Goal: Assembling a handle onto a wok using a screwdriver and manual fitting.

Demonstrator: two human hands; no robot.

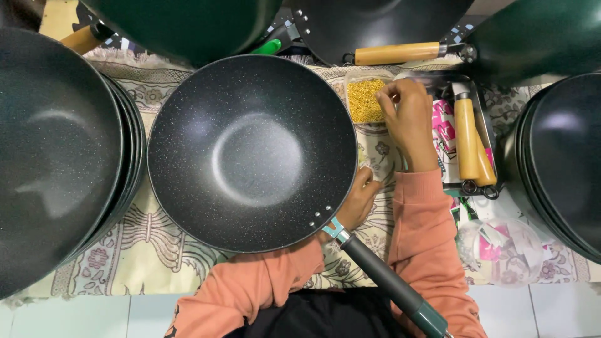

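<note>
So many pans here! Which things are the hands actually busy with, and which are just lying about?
In hand:
- speckled wok, held at its rim by the left hand
- its grey handle
- tub of small yellow bits, which the right hand reaches into

Lying about:
- pan stacks
- wooden handles
- crumpled plastic bag
- patterned cloth

A cream floral patterned cloth (150,241) covers the floor; the speckled black wok (250,153) sits at its centre, stacked dark woks (56,156) beside it.
</note>
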